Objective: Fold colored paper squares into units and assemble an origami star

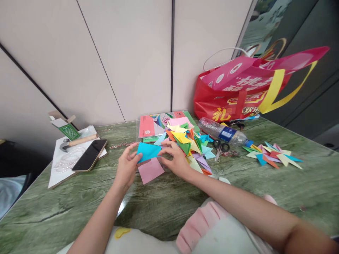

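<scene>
Risking skewed paper

Possibly nudging the folded-paper pile (184, 137), far centre-right, by overreaching. Pinching with nearly closed left hand (128, 164), perhaps gripping (cannot tell) with half-curled right hand (173, 157), blue paper (148, 151), maybe skewing it through uneven pulling, above the near pink square (151, 171).

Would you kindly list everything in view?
blue paper: 1, blue, in left hand
pink sheet: 1, pink, below it
folded papers: many, mixed colours, heaped centrally
paper cluster: 1, multicoloured, right
paper packs: 2+, pink-green, behind heap
scissors: 1+, black, beside heap
bottle: 1, clear, behind scissors
bag: 1+, red-pink, back right
box: 1, green-white, back left
hammer: 1, brown, left
phone: 1, black, left
coil: 1, clear, beside phone
flat sheet: 1, white, under phone
table: 1, green, underneath
wall panels: several, pale, behind
fabric: 1, white-pink, bottom edge
left hand: 1, bare, pinching blue paper
right hand: 1, bare, at paper's right
</scene>
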Motion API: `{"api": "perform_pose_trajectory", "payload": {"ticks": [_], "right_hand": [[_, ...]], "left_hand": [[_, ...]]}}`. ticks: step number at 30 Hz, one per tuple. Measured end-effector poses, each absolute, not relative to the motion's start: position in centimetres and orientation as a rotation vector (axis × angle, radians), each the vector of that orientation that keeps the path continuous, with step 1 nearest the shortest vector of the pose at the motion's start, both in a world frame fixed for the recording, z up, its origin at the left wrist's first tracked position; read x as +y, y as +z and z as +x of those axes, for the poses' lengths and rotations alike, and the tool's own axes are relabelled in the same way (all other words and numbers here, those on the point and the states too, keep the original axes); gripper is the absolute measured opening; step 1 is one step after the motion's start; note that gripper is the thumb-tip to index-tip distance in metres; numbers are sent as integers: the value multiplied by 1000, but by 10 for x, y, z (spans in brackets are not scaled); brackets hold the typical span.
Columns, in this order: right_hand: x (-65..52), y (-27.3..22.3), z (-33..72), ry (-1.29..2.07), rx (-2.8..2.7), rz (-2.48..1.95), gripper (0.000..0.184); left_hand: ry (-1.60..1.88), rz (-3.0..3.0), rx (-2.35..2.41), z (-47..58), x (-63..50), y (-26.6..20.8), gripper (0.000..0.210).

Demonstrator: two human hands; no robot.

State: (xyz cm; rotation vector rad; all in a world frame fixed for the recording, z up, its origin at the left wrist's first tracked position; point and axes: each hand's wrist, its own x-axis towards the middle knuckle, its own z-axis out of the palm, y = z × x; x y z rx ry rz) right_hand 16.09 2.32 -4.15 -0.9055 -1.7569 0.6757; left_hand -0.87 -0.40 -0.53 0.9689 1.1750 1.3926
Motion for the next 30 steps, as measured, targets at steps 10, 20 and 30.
{"api": "perform_pose_trajectory", "payload": {"ticks": [10, 20, 30], "right_hand": [[25, -43, 162, 675, -1646, -875, 14], [5, -26, 159, 284, -1897, -694, 14], [1, -30, 158, 76, -2069, -767, 21]], "left_hand": [[1119, 859, 1080, -12, -2, -10, 32], [1334, 861, 1007, -1, -6, -5, 36], [1336, 817, 803, 15, -13, -1, 26]]}}
